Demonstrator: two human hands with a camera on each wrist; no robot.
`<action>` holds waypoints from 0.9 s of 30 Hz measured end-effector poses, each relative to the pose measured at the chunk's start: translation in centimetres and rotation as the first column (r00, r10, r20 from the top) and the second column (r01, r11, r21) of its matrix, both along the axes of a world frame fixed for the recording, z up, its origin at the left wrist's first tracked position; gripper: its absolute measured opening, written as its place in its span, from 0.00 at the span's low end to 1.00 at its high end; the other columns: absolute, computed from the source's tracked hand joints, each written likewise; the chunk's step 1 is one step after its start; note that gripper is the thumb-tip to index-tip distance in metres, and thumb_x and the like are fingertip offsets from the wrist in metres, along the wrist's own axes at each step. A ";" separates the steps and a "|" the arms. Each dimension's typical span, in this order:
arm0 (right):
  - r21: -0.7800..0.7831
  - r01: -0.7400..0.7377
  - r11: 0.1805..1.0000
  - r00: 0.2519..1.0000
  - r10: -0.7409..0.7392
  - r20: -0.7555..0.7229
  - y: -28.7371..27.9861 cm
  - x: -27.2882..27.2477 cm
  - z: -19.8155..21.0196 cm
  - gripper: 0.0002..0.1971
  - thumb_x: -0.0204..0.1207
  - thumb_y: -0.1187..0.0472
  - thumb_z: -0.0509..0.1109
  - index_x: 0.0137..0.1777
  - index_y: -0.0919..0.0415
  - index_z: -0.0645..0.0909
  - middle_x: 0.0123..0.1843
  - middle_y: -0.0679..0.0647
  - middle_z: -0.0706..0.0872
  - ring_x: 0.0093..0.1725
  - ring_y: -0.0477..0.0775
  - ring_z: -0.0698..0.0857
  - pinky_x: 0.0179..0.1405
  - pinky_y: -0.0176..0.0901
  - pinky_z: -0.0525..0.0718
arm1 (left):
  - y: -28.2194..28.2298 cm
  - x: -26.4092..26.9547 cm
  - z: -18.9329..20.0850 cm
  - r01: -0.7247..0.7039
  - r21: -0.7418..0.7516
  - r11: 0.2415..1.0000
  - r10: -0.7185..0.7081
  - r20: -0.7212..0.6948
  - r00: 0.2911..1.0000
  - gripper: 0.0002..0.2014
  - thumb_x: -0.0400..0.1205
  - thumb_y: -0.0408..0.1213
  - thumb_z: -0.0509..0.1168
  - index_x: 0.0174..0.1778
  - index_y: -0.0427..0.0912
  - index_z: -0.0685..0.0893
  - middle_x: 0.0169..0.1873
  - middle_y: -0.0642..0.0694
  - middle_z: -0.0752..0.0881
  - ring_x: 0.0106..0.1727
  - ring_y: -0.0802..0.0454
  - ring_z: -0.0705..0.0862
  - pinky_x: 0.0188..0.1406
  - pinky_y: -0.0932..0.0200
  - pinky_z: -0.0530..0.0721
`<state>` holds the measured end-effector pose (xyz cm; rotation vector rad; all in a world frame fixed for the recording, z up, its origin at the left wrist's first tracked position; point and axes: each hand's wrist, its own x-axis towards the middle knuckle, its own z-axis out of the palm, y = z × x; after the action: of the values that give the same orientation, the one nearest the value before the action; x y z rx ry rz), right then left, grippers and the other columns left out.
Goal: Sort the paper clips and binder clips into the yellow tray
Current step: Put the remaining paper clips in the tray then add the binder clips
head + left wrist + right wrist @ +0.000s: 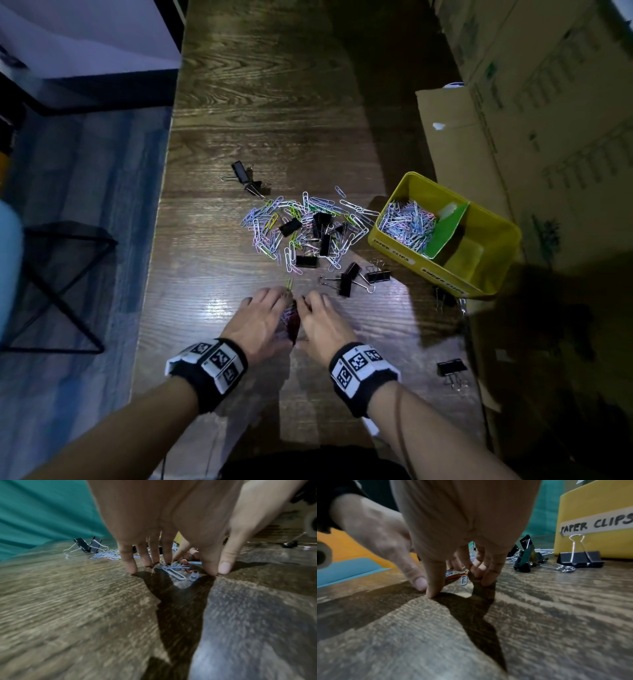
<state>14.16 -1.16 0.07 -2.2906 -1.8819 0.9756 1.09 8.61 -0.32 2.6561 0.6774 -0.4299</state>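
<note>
- Right now both hands sit side by side on the dark wood-grain table (274, 102), fingertips down, corralling a small bunch of coloured wire paper clips (176, 568) between them.
- Left hand (260, 322): fingers spread & straight, tips on the tabletop, gripping nothing.
- Right hand (322, 325): fingers bent, tips pressing on the wood round the bunch; can't tell if any clip is actually pinched.
- Main pile of pastel paper clips w/ black metal binder clips (308, 229) mixed in lies just beyond the hands, mid-table.
- More black binder clips w/ silver wire handles (580, 558) are scattered near the tray.
- Yellow rectangular tray (493, 219) sits right of the pile; a green card divider (448, 229) splits it, w/ paper clips heaped in its left compartment.
- Handwritten tape label (597, 524) on the tray front reads "PAPER CLIPS"; a second label beside it is too blurred to read.
</note>
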 end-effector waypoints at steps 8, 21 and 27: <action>0.012 -0.027 1.000 0.999 0.026 0.018 1.4 1.1 -0.5 0.49 0.69 0.66 0.76 0.82 0.64 0.46 0.72 0.61 0.62 0.68 0.64 0.69 0.60 0.56 0.81 | 0.7 0.2 -0.5 -0.178 -0.112 0.978 0.174 -0.039 0.984 0.46 0.62 0.53 0.77 0.74 0.47 0.63 0.67 0.44 0.69 0.62 0.41 0.73 0.59 0.42 0.78; -0.150 0.075 0.986 0.991 -0.090 -0.097 2.0 0.7 0.8 0.11 0.76 0.63 0.58 0.56 0.63 0.74 0.57 0.68 0.81 0.57 0.67 0.81 0.50 0.53 0.78 | -0.4 0.9 0.6 -0.087 -0.139 0.986 0.096 0.060 0.994 0.15 0.66 0.37 0.58 0.41 0.37 0.86 0.31 0.44 0.84 0.29 0.44 0.85 0.28 0.64 0.82; -0.104 -0.172 0.980 0.974 0.185 0.132 1.2 0.0 1.5 0.14 0.80 0.73 0.55 0.61 0.74 0.76 0.60 0.68 0.77 0.58 0.71 0.82 0.51 0.60 0.82 | -1.0 0.3 -0.5 0.176 0.120 0.977 -0.174 -0.028 0.984 0.09 0.60 0.36 0.69 0.35 0.42 0.87 0.26 0.49 0.83 0.27 0.53 0.83 0.27 0.67 0.79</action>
<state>14.15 0.02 1.55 -2.3303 -2.1772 0.9593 1.39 7.56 -0.85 2.8437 0.4902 -0.4741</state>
